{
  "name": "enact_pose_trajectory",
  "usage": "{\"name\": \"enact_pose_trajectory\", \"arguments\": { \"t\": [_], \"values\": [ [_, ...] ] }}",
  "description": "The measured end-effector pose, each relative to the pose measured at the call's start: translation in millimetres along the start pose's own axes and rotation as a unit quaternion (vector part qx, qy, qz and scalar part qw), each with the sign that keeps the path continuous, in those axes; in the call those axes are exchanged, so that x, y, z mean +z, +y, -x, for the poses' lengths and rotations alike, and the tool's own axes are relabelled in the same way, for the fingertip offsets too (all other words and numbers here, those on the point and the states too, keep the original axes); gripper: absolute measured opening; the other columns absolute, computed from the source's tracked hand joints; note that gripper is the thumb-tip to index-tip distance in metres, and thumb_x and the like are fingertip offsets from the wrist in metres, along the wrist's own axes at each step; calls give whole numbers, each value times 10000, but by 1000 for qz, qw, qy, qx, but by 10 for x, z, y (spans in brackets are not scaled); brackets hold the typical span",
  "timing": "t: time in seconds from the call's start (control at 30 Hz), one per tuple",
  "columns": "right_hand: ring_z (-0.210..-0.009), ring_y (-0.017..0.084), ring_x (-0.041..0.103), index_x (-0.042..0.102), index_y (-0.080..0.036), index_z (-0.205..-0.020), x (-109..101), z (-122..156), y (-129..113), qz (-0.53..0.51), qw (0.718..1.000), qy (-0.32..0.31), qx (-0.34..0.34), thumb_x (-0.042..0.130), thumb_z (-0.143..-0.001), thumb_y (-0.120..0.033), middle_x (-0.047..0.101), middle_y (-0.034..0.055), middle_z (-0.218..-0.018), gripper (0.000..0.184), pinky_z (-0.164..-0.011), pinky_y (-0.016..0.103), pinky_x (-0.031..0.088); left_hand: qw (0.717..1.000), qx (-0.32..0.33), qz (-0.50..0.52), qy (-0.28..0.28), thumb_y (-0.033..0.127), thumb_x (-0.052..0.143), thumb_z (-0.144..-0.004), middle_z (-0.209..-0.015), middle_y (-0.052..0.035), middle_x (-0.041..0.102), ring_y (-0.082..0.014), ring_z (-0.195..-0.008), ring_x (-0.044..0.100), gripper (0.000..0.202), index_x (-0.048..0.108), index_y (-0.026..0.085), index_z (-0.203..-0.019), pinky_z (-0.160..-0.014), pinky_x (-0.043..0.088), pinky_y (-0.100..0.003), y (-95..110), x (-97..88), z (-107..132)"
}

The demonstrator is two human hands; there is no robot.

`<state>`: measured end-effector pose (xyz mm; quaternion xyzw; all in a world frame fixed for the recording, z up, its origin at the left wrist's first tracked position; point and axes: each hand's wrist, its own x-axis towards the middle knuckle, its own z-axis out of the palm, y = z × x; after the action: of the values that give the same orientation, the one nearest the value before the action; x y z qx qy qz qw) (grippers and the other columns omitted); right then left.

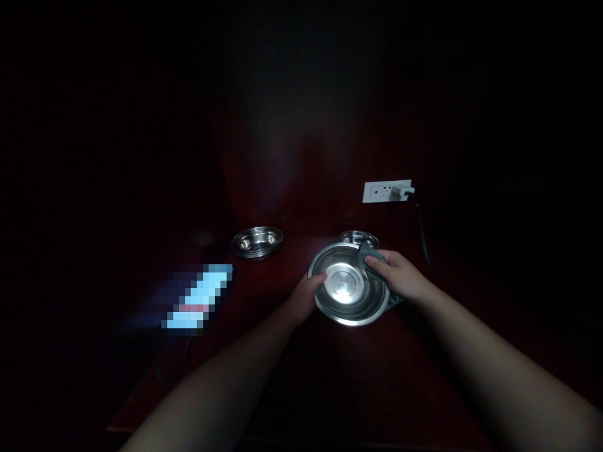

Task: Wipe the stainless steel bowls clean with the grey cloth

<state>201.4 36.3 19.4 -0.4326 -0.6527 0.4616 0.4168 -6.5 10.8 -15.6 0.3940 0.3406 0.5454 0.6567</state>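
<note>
A shiny steel bowl (344,285) is held up over the dark red table, tilted so its inside faces me. My left hand (305,297) grips its left rim, thumb on the inner wall and fingers hidden behind. At the upper right rim, my right hand (400,273) pinches a grey-green cloth (375,263) against the bowl. Part of the cloth also shows behind the bowl's right side. Just beyond stands another steel bowl (358,238), partly covered by the held one. Farther left sits a stack of steel bowls (257,242).
A lit, pixelated screen (198,300) lies at the left, with a thin cable below it. On the back wall is a white socket plate (387,191) with a plug in it, and a dark cable (424,237) hangs nearby. The surroundings are very dark.
</note>
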Motion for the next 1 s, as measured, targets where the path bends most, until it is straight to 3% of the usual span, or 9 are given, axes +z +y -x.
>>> {"name": "enact_pose_trajectory", "arguments": {
  "t": [0.23, 0.43, 0.6, 0.7, 0.83, 0.93, 1.0],
  "values": [
    [-530, 136, 569, 624, -156, -802, -28, 56, -91, -51, 998, -22, 34, 653, -743, -523, 652, 12, -652, 372, -526, 270, 442, 999, -28, -6, -33, 275, 648, -683, -901, -101, 727, -265, -906, 666, 374, 653, 125, -1026, -858, 465, -387, 45, 27, 62],
    [-568, 137, 603, 653, -138, -790, -55, 61, -92, -70, 993, -73, 61, 718, -687, -504, 682, 32, -689, 385, -560, 264, 465, 993, -61, -33, -96, 322, 696, -681, -956, -140, 718, -300, -936, 659, 481, 635, 98, -1102, -885, 447, -421, 33, 17, 99],
    [-514, 116, 552, 641, -150, -795, 10, -5, -10, -90, 996, 14, 23, 715, -692, -508, 643, -1, -629, 379, -496, 237, 420, 989, -41, 23, -142, 575, 526, -821, -1170, -177, 652, -331, -1168, 556, 614, 598, 98, -1200, -1018, 381, -464, 4, 1, 47],
    [-516, 121, 538, 627, -162, -785, 51, -63, 70, -90, 990, 108, -16, 683, -713, -529, 620, -11, -616, 378, -499, 244, 416, 991, -41, 54, -117, 640, 403, -853, -1306, -162, 572, -341, -1229, 507, 664, 520, 164, -1301, -982, 420, -517, 37, -7, 17],
    [-598, 142, 565, 634, -163, -850, 139, -113, 181, -77, 972, 215, -48, 637, -747, -539, 644, 5, -699, 390, -565, 257, 440, 994, 28, 64, -81, 495, 498, -872, -1430, -98, 462, -311, -1213, 523, 563, 386, 298, -1386, -900, 490, -521, 86, 19, 25],
    [-647, 164, 590, 627, -158, -836, 239, -103, 219, -75, 977, 194, -37, 618, -756, -553, 656, 22, -717, 404, -611, 274, 463, 996, 52, 57, -54, 363, 616, -828, -1387, -79, 507, -275, -1155, 571, 645, 329, 340, -1406, -898, 507, -479, 71, 45, 26],
    [-654, 165, 594, 624, -157, -840, 299, -80, 218, -81, 982, 166, -32, 616, -761, -546, 659, 27, -734, 397, -623, 279, 474, 997, 56, 53, -14, 357, 637, -817, -1316, -91, 566, -265, -1117, 597, 665, 336, 313, -1408, -908, 508, -455, 49, 52, 10]
  ]
}}
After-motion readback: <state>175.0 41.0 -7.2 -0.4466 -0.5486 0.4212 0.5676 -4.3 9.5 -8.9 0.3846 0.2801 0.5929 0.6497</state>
